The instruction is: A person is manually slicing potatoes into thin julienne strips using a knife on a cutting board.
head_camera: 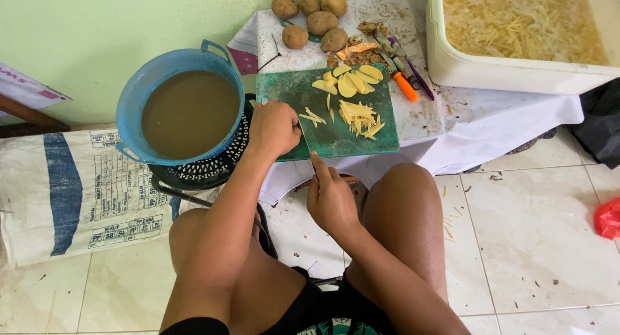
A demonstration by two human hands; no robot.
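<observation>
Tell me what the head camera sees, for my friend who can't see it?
A seated person's left hand rests on a green board with potato strips, and the right hand touches its near edge. A blue basin of brown water sits left, whole potatoes behind.

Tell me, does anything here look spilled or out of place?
Yes. A few potato strips lie scattered on the floor tiles beside the right knee, away from the green cutting board. Dark specks dot the tiles too.

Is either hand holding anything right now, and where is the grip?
Left hand grips the green cutting board at its left edge. Right hand touches its near edge, holding nothing.
</observation>
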